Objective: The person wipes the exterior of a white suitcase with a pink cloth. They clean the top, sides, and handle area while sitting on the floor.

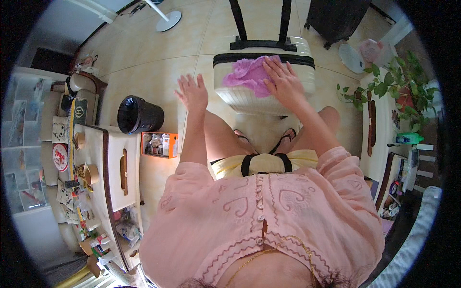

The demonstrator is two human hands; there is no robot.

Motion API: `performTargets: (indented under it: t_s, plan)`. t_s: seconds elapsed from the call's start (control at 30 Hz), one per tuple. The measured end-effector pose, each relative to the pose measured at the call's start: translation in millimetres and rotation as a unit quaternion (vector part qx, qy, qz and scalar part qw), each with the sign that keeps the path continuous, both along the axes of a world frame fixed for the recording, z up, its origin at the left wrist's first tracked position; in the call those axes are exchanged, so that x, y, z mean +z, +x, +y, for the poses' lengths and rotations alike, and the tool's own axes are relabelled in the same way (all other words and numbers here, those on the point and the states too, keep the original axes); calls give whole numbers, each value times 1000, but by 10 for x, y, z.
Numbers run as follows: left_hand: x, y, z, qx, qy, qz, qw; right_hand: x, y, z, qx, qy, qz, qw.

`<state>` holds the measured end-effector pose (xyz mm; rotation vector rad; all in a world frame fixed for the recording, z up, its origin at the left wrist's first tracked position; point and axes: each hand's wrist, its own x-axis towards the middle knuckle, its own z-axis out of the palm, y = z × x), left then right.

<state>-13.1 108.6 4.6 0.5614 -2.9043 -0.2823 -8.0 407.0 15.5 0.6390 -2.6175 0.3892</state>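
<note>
A cream hard-shell suitcase stands upright on the floor in front of me, its black telescopic handle pulled up. Across its upper edge runs a black zipper band. My right hand holds a crumpled purple cloth against the top front edge, fingers stretched over the fabric. Part of the cloth is hidden under that hand. To the left of the suitcase, my left hand is raised in the air, open, with its fingers apart and nothing in it.
On the left are a black trash bin, an orange box of small items and a cream cabinet. A dark suitcase stands at the far right. A leafy potted plant tops the right cabinet. A white round stand base is far left.
</note>
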Motion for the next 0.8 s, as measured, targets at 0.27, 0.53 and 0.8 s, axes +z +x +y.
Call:
performTargets:
  t_s: [0.27,0.53,0.8]
  plan:
    - [323,-18,852,-341,71,114,930,52,-5,173,43,12,-16,999]
    - [-91,-15,213,-71,45,36,996,26,-55,288,38,-22,-31,999]
    - [68,253,1413,-343,81,197,915,7,-52,-62,128,-274,-134,944]
